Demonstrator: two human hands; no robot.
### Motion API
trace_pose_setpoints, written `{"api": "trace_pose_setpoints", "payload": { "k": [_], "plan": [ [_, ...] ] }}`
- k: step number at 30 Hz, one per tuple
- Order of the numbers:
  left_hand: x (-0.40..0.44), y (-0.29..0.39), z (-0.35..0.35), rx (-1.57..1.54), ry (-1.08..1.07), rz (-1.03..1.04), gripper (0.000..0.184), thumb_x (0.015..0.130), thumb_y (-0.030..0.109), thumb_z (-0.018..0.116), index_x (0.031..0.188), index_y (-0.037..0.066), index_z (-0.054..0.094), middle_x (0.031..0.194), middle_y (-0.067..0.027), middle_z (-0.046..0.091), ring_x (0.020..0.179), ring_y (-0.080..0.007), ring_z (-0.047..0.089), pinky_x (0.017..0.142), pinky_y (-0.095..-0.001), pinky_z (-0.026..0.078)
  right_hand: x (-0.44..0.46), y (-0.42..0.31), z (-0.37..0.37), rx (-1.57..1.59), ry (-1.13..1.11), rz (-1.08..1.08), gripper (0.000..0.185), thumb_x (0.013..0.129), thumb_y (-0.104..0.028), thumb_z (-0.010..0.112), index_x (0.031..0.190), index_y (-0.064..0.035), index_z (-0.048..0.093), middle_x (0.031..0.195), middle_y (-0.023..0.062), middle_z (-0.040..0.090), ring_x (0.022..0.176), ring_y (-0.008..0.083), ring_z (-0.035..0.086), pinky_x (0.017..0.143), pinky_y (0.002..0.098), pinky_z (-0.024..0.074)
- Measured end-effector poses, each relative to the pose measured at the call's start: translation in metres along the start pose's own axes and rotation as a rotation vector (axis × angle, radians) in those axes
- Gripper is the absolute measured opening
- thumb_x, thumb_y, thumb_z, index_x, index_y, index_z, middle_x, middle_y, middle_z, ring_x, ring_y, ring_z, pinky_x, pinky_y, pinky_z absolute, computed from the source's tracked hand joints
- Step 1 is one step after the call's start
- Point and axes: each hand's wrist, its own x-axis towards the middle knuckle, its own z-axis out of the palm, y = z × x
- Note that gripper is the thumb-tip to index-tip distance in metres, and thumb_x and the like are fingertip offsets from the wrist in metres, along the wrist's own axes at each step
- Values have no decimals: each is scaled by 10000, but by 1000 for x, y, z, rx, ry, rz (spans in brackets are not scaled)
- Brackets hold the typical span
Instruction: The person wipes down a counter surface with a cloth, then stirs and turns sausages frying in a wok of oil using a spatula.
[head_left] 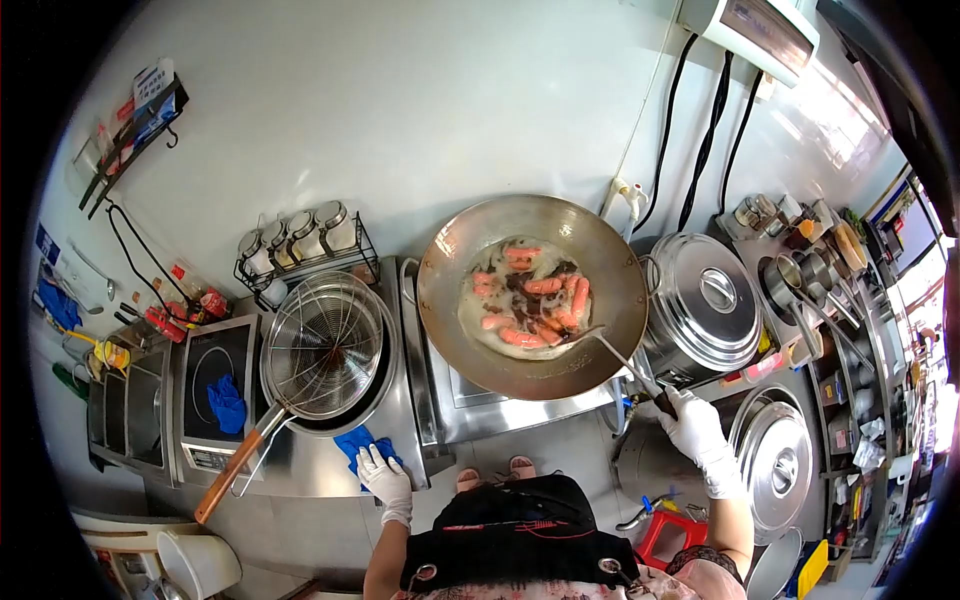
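Observation:
A wide wok [450, 340] holds bubbling liquid with several reddish-pink sausage-like pieces [543, 286] and some dark bits in it. My gloved right hand [692, 430] is closed around the dark handle of a long metal ladle [620, 357], whose head rests among the pieces at the wok's lower right. On the steel counter to the left, my gloved left hand [385, 480] lies over the lower part of a blue cloth [357, 444], fingers spread. Whether those fingers grip the cloth is not clear; they look flat on it.
Left of the wok, a wire strainer with a wooden handle [240, 465] rests on a pot. Jars [337, 226] stand in a rack behind. Lidded steel pots [705, 300] are at the right. A red stool [672, 535] stands below.

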Motion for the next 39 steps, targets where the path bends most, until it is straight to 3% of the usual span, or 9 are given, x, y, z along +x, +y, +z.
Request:
{"api": "trace_pose_setpoints", "payload": {
  "k": [7, 9, 10, 15, 24, 28, 30, 35, 39],
  "plan": [
    [0, 0, 0, -11, -7, -5, 508, 861, 186, 530, 1321, -6, 435, 1378, -225, 403, 1277, -398, 348, 1073, -501, 244, -9, 1, 16, -42, 26, -83, 415, 730, -192, 681, 1081, 14, 600, 839, 164, 636, 724, 321, 638, 641, 391, 517],
    [-1, -2, 3, 33, -20, -5, 528, 871, 237, 505, 1340, 9, 421, 1400, -214, 388, 1299, -374, 335, 1076, -483, 235, -5, -7, 18, 4, -84, 12, 395, 754, -185, 672, 1091, 7, 596, 904, 193, 638, 812, 345, 630, 704, 405, 513],
    [-1, -3, 3, 34, -19, -7, 528, 871, 237, 505, 1340, 9, 421, 1400, -214, 388, 1299, -374, 335, 1076, -483, 235, -3, -5, 27, -50, -13, -68, 389, 734, -194, 677, 1062, 3, 604, 788, 147, 624, 700, 304, 640, 619, 390, 516],
    [-2, -2, 2, 7, -6, 6, 534, 865, 231, 510, 1337, -2, 422, 1391, -226, 392, 1285, -390, 345, 1071, -494, 242, 21, -20, 66, -1, -44, -110, 307, 743, -201, 668, 968, -5, 596, 756, 156, 623, 660, 327, 636, 600, 411, 516],
    [-1, -4, 3, 1, 8, 18, 539, 855, 227, 528, 1333, -1, 427, 1384, -230, 396, 1276, -401, 352, 1064, -504, 252, 88, -63, 125, 34, 124, -171, 290, 747, -204, 652, 923, 18, 591, 712, 146, 606, 620, 295, 645, 551, 369, 523],
    [-1, -5, 5, -4, 9, 18, 540, 852, 227, 533, 1331, 0, 429, 1382, -231, 398, 1274, -402, 356, 1063, -508, 252, 122, -64, 150, -151, 259, -155, 133, 812, -163, 578, 802, -31, 574, 651, 109, 594, 509, 248, 622, 461, 344, 503],
    [-1, -6, 6, 1, -7, 6, 542, 849, 228, 535, 1331, 1, 431, 1378, -231, 403, 1274, -404, 355, 1066, -506, 250, 134, -60, 155, -265, 395, -150, 158, 876, -111, 485, 744, -59, 554, 588, 64, 564, 448, 202, 599, 404, 313, 479],
    [-2, -5, 6, -4, -7, 2, 537, 856, 230, 525, 1332, 0, 430, 1379, -230, 406, 1280, -400, 350, 1072, -498, 244, 142, -40, 151, -315, 463, -167, 178, 913, -127, 462, 777, -49, 545, 545, 48, 558, 432, 206, 592, 403, 319, 479],
    [-1, -4, 4, -4, -26, -9, 531, 861, 232, 515, 1334, 5, 431, 1391, -226, 396, 1293, -389, 341, 1077, -491, 238, 127, -22, 138, -403, 367, -140, 111, 898, -99, 481, 822, -50, 546, 629, 69, 555, 469, 202, 596, 407, 309, 486]
  ]
}}
